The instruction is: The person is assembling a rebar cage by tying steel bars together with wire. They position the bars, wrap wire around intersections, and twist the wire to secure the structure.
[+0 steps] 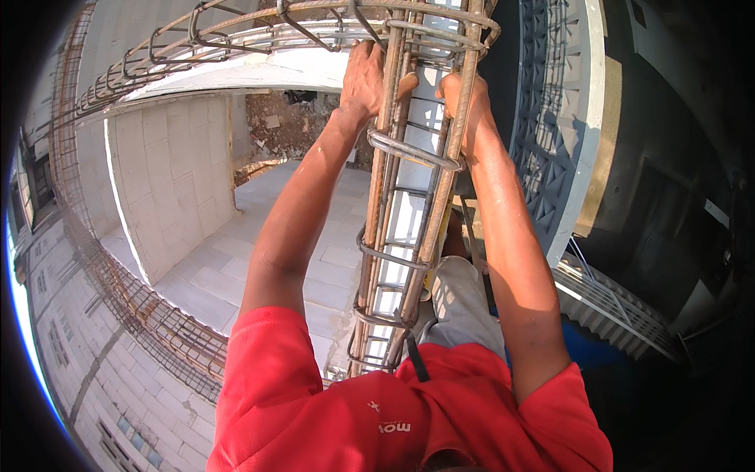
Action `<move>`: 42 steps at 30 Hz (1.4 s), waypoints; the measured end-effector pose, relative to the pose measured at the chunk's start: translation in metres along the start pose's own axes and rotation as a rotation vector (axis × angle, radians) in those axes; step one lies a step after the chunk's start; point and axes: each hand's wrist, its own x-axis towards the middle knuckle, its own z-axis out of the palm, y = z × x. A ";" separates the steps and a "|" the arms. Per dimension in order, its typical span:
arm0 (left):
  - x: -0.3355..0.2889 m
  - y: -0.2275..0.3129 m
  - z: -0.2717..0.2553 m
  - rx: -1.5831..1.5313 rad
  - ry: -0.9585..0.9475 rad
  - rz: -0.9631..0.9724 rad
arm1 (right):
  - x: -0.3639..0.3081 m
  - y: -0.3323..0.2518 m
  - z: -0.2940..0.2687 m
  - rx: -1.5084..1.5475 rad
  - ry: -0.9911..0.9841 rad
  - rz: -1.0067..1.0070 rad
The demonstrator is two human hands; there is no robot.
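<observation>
A long rebar cage of rusty bars and bent stirrups runs away from me along the top of a narrow white block wall. Both my arms reach forward, one on each side of it. My left hand is wrapped round the left-hand bars near the far junction, its thumb showing between them. Across from it, my right hand is closed at the right-hand bars, its fingers partly hidden behind a rod. Just beyond my hands, another rebar cage meets this one and curves off to the left.
Below on the left is a room with pale block walls and debris at its far side. More rebar lies along the left wall top. To my right are a grey patterned block panel and a ribbed metal sheet lower down.
</observation>
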 end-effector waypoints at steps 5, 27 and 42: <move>0.013 -0.005 0.001 0.103 -0.131 -0.068 | -0.009 0.000 0.002 0.005 0.009 -0.039; 0.024 -0.004 0.011 0.136 -0.166 -0.240 | 0.013 0.004 0.004 0.052 0.027 -0.033; -0.231 0.071 -0.137 -0.579 0.036 -0.755 | 0.009 0.003 0.003 0.007 -0.030 -0.058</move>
